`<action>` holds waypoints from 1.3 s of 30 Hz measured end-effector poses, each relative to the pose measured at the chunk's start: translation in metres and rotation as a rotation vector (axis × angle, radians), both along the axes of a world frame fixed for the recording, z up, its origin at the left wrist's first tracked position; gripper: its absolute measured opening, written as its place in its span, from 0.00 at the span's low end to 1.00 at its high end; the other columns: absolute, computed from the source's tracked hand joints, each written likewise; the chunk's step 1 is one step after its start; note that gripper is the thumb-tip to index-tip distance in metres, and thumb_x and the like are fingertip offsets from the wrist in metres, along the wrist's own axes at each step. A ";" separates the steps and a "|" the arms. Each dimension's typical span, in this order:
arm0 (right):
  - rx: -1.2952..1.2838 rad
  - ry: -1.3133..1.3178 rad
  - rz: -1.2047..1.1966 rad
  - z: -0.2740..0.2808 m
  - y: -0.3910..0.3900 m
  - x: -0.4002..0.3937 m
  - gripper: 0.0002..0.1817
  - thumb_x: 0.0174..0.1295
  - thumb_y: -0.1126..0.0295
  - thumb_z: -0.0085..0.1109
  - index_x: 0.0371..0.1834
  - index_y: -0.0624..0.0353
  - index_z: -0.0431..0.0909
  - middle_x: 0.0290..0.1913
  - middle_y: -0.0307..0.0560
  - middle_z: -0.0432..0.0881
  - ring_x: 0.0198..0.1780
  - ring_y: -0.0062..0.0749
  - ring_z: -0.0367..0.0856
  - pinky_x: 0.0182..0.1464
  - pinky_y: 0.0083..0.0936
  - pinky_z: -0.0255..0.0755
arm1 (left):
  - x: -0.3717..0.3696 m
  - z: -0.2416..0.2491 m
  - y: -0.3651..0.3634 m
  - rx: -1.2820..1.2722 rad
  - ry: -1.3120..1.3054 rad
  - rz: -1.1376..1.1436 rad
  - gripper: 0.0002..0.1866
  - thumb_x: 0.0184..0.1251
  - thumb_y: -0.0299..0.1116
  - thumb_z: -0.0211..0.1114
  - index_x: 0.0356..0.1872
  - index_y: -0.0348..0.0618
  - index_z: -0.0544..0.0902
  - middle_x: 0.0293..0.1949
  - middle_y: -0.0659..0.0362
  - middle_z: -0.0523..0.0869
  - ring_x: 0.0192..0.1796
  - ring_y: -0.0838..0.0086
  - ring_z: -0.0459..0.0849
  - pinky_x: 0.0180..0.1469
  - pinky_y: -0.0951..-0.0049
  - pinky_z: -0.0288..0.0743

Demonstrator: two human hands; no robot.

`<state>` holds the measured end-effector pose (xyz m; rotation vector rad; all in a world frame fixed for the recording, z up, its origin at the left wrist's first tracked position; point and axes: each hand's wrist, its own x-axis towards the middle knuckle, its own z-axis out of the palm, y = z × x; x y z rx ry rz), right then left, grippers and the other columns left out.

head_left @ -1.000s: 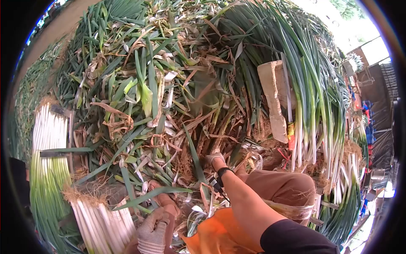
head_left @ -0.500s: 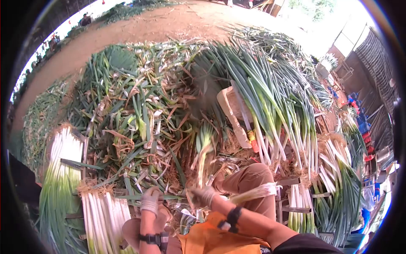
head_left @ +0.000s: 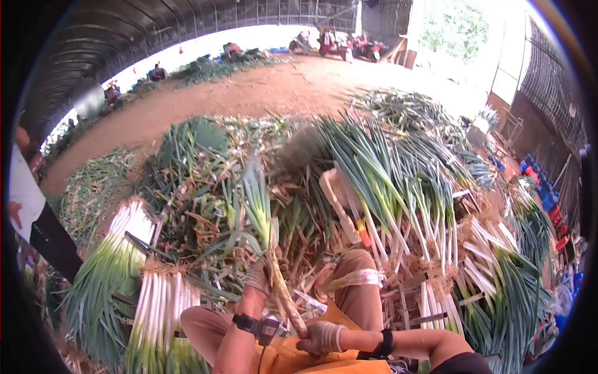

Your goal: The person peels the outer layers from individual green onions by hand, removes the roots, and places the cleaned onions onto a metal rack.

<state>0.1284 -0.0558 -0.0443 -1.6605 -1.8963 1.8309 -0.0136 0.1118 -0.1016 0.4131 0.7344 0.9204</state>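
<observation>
A long green onion [head_left: 281, 290] slants upward in front of my body, its lower stalk wrapped in yellowish-brown outer skin and its green leaves [head_left: 255, 193] pointing away from me. My right hand [head_left: 321, 338], in a pale glove, is closed around the bottom end by my orange apron [head_left: 283, 359]. Farther up, my gloved left hand [head_left: 259, 277] is closed against the stalk, its fingers partly hidden. Dark bands circle both wrists, and a small device is on the left one.
Bundled green onions lie at left [head_left: 157, 315] and right [head_left: 492, 274]. More loose onions [head_left: 386, 181] lean beside a pale foam box [head_left: 336, 196]. A heap of leaf scraps [head_left: 193, 206] lies ahead. Another person [head_left: 31, 206] stands at far left; scooters [head_left: 336, 47] are parked behind.
The view has tilted upward, bringing in the roof, scooters and a person at left. My right hand has drawn toward my apron, and the green onion now stands higher between my hands.
</observation>
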 end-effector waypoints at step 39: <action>0.599 0.553 -0.153 -0.016 0.021 0.016 0.09 0.59 0.69 0.54 0.39 0.59 0.79 0.29 0.35 0.79 0.17 0.20 0.70 0.18 0.19 0.65 | -0.108 0.038 -0.032 0.149 1.088 -0.390 0.23 0.65 0.41 0.54 0.59 0.44 0.67 0.47 0.53 0.78 0.43 0.71 0.79 0.42 0.70 0.75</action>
